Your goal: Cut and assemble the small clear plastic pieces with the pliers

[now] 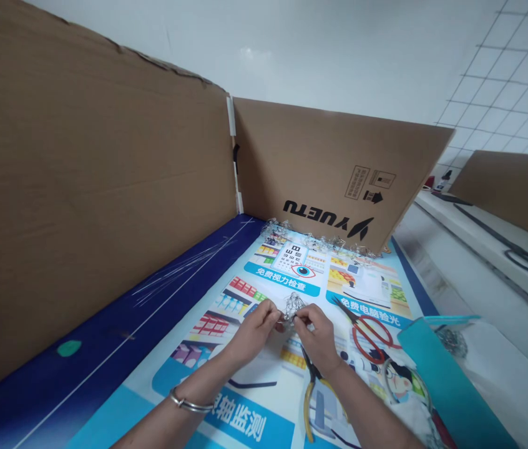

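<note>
A small tangle of thin silvery wire [294, 304] stands between my two hands, low over the printed mat [264, 293]. My left hand [257, 330] is closed, its thumb and fingertips pinched at the left base of the wire piece. From the other side my right hand [317, 337] pinches the lower right of the same piece. Yellow-handled pliers [308, 399] lie on the mat beneath my right forearm, partly hidden by it. Just right of that hand rest scissors with red handles [371, 340], their dark blades towards the upper left.
Tall cardboard panels rise at the left [95, 187] and at the back [334, 168]. Along the back panel's foot runs a row of wire pieces [320, 243]. Loose straight wires [175, 268] lie at left. A teal pouch [451, 374] sits at right, near a white ledge [493, 237].
</note>
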### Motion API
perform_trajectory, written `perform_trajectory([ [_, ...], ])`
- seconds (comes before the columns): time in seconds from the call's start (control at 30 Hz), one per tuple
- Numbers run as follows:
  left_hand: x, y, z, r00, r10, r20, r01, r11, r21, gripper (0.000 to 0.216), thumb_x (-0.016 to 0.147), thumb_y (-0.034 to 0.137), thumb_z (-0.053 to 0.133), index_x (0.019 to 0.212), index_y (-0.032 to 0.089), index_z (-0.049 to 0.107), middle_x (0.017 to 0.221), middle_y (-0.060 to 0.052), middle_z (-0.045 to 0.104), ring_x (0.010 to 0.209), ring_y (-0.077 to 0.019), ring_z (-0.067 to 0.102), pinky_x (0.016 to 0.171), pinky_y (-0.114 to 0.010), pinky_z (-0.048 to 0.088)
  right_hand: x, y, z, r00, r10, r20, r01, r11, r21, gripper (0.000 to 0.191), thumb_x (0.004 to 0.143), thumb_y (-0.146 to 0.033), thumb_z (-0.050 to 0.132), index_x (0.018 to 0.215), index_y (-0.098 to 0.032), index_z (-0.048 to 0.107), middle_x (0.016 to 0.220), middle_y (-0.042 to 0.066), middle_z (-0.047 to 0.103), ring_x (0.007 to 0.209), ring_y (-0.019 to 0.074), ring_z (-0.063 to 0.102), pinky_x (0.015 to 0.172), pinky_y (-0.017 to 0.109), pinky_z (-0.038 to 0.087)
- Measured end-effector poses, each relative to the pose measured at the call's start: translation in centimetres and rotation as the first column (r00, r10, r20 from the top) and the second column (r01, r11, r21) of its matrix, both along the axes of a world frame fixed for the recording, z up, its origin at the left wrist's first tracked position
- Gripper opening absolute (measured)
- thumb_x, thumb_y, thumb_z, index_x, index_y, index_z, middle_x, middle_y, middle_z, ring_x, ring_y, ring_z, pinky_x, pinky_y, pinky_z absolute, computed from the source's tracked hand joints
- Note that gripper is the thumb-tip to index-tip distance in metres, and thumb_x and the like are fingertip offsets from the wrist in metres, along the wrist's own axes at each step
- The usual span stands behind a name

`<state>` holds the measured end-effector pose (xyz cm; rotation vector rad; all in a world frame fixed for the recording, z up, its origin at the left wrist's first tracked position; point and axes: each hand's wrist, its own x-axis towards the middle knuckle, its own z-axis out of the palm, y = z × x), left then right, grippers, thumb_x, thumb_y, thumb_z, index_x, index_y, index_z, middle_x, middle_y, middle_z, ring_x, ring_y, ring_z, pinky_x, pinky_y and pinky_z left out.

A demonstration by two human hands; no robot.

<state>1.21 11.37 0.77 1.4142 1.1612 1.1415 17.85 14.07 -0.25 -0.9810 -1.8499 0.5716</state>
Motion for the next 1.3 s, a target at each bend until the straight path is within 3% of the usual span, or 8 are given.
perform_trajectory([
  [0.3,0.2,0.3,-0.2,0.988,-0.032,0.15,0.045,0.996,-0.082,0.023,0.084,0.04,0.046,0.082,0.017,0.048,0.069,-0.002,0.06,0.065,-0.015,0.057,0.056,-0.023,0.039,-0.2,-0.1,0.0,1.0,-0.005,-0.011,0.005,1.0,-0.013,0.009,0.076,-0.014,0.048,0.073,-0.02,0.055,0.071,0.0,0.05,0.065,0.0121,0.047,0.061,0.025,0.04],
  [0.6,-0.2,0.5,-0.7,0.984,-0.024,0.178,0.047,0.991,-0.128,0.024,0.082,0.039,0.049,0.081,0.016,0.049,0.067,-0.002,0.06,0.061,-0.0127,0.054,0.057,-0.021,0.038,-0.3,-0.2,0.0,0.999,-0.028,-0.03,0.027,0.999,-0.017,0.008,0.076,-0.016,0.048,0.072,-0.02,0.054,0.07,0.0,0.051,0.063,0.0118,0.047,0.059,0.024,0.041],
  [1.0,-0.4,0.6,-0.4,0.996,-0.086,0.014,0.087,0.993,-0.081,0.029,0.082,0.042,0.046,0.076,0.015,0.053,0.069,0.0,0.055,0.066,-0.0131,0.048,0.06,-0.022,0.035,-0.2,-0.1,0.1,0.998,-0.055,-0.034,0.054,0.998,-0.027,0.008,0.074,-0.015,0.049,0.071,-0.02,0.054,0.068,-0.002,0.05,0.062,0.0115,0.047,0.059,0.024,0.041],
  [1.3,-0.5,0.6,-0.1,0.982,-0.167,-0.086,0.164,0.986,-0.043,0.01,0.074,0.023,0.051,0.08,0.016,0.054,0.07,0.002,0.052,0.065,-0.0125,0.045,0.057,-0.02,0.034,-0.3,-0.1,-0.2,0.998,-0.054,-0.039,0.053,0.998,-0.025,0.008,0.073,-0.015,0.05,0.071,-0.02,0.056,0.068,-0.001,0.051,0.061,0.0112,0.047,0.058,0.024,0.041],
])
